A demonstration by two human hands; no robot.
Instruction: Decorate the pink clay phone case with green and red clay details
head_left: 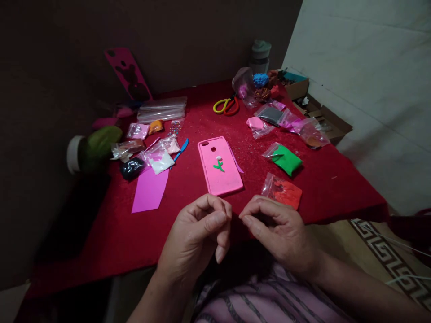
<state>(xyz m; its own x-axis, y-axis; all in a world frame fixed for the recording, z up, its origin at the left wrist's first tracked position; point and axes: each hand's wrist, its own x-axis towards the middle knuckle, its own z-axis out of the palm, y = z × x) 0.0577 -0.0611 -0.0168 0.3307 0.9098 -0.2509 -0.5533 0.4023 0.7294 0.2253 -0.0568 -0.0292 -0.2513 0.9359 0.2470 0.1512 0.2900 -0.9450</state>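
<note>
A pink phone case (220, 167) lies on the red table (111, 233), with a small clay flower on a green stem stuck on it. My left hand (198, 235) hovers just in front of the case, thumb and forefinger pinched together. My right hand (278, 231) is beside it with fingertips also pinched, almost touching the left. Whatever sits between the fingertips is too small to make out. A bag of red clay (283, 190) lies just beyond my right hand, and a bag of green clay (285, 159) further back.
More clay bags (153, 154) and a pink foam sheet (150, 188) lie at the left, with a blue tool (182, 149). Yellow-red scissors (226, 105), a clear box (161, 109) and more bags (289, 123) sit at the back. A cardboard box (323, 116) stands right.
</note>
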